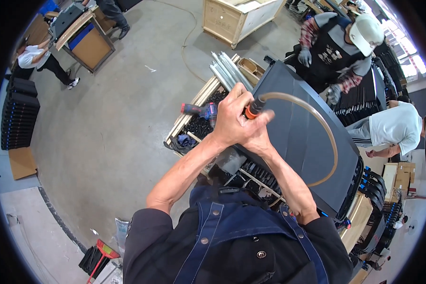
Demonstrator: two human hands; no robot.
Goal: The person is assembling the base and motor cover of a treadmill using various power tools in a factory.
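Observation:
Both my hands are raised and close together in front of my chest, wrapped round a hose-fed air tool (253, 110) with an orange ring and a black end. My left hand (232, 113) is closed around it on the left. My right hand (259, 135) closes on it from below right, its thumb pointing up beside the orange ring. The tool's lower part is hidden in my grip. A clear amber hose (330, 135) arcs from its top to the right and down. Under it lies a large dark grey panel (298, 128). A red and blue cordless drill (203, 111) rests left of my hands.
Wooden trays of black hardware (201, 127) and several silver tubes (227, 71) sit beside the panel. Across it stands a gloved co-worker in a white cap (364, 35); another person in a pale shirt (395, 125) bends at right. A wooden crate (222, 23) stands behind.

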